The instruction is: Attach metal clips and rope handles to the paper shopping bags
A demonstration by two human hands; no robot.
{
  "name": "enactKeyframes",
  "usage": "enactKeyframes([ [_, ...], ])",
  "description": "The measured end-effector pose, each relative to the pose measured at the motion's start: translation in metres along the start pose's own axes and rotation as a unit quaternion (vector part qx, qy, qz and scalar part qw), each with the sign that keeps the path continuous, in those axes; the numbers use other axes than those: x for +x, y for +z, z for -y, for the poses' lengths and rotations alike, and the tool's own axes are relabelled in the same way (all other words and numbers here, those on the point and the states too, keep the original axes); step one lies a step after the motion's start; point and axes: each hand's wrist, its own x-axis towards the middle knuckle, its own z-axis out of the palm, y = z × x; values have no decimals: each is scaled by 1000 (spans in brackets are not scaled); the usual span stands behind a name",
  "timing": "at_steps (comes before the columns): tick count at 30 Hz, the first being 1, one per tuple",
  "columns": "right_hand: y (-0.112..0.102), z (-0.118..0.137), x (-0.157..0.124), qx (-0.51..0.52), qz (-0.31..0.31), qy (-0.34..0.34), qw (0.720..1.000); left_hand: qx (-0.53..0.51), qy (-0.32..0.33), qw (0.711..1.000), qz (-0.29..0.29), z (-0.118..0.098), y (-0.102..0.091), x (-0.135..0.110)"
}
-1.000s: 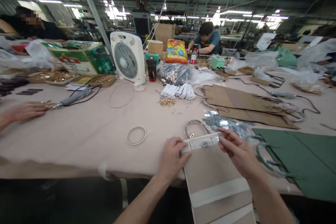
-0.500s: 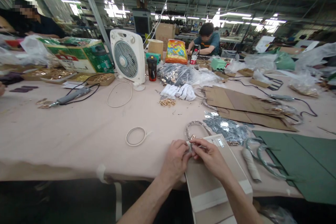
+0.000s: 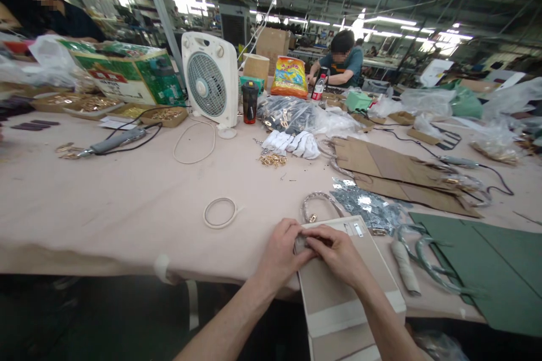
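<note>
Fingers (image 3: 317,238) of both hands are pinching together on the top-left corner of the beige bag (image 3: 347,287). The left hand (image 3: 282,254) is curling inward, and the right hand (image 3: 341,254) is crossing the bag's top with the wrist bent. The bag is lying flat, overhanging the surface's (image 3: 127,208) near edge.

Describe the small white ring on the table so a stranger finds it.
From the white fan, come straight down the pink cloth toward the left hand. The small white ring lies flat just before it, tighter and thicker than the loose cord loop by the fan.
</note>
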Motion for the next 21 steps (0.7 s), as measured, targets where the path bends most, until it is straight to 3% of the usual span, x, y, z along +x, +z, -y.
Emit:
enactKeyframes([
  [12, 9, -4, 4, -96, -42, 2, 995, 6, -17, 1000, -7, -3, -1, -1],
  [16, 18, -2, 0, -137, -105, -12, 985, 3, -20, 1000, -7, -1, 1, -1],
  [19, 19, 3, -9, -104, -135, -25, 985, 8, -10, 1000, -6, 3, 2, -2],
  [21, 9, 3, -15, -58, -152, -22, 986, 22, -1, 1000, -1, 9, 3, -3],
])
